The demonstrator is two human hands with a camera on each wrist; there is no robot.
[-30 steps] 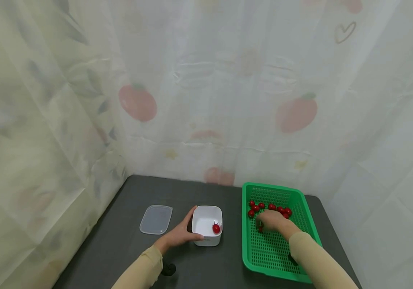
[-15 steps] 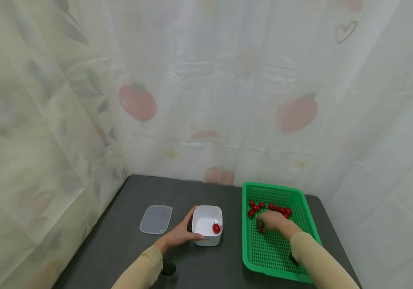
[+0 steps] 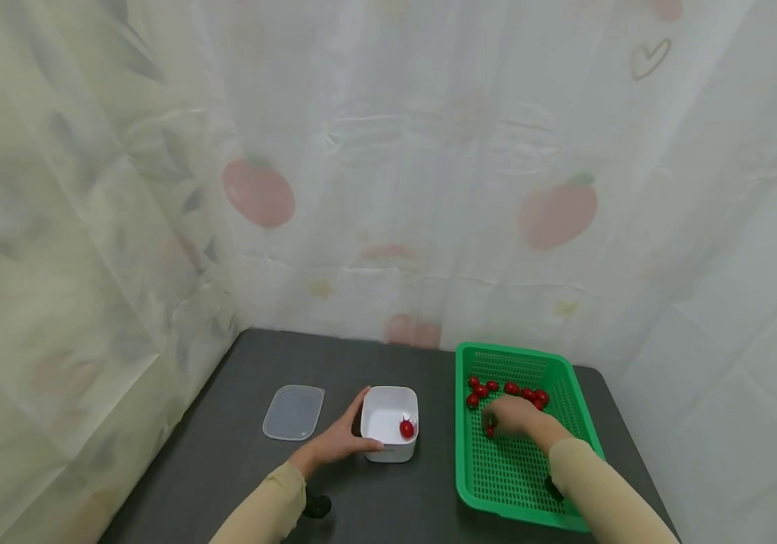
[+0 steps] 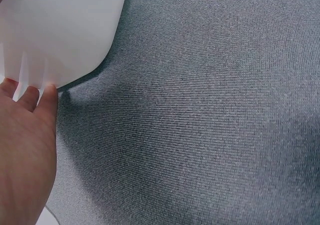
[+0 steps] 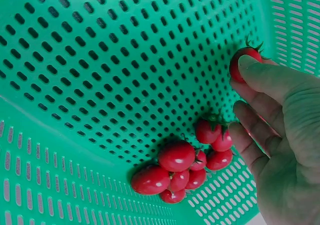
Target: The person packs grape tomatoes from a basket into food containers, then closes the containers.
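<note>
My left hand (image 3: 341, 440) grips the left side of a square white container (image 3: 390, 452), thumb at its front and fingers round the far side. Inside that container a single cherry tomato (image 3: 407, 429) lies near the right wall. In the left wrist view the fingertips (image 4: 49, 92) press against the white wall. Over in the green basket (image 3: 465, 483), my right hand (image 3: 512, 416) pinches a cherry tomato (image 5: 244, 62) with a green stem between thumb and index finger; the other fingers are loosely bent. Several more cherry tomatoes (image 5: 176, 156) lie clustered below that hand.
A translucent lid (image 3: 294, 413) lies flat on the dark table (image 3: 266, 355), left of the container. The basket's perforated raised walls surround the right hand. A curtain (image 3: 388, 189) hangs behind the table. A small black object (image 3: 318, 507) shows beside the left sleeve.
Almost nothing differs. The left hand keeps its hold on the container, and the right hand stays at the same spot in the basket with the cherry tomato.
</note>
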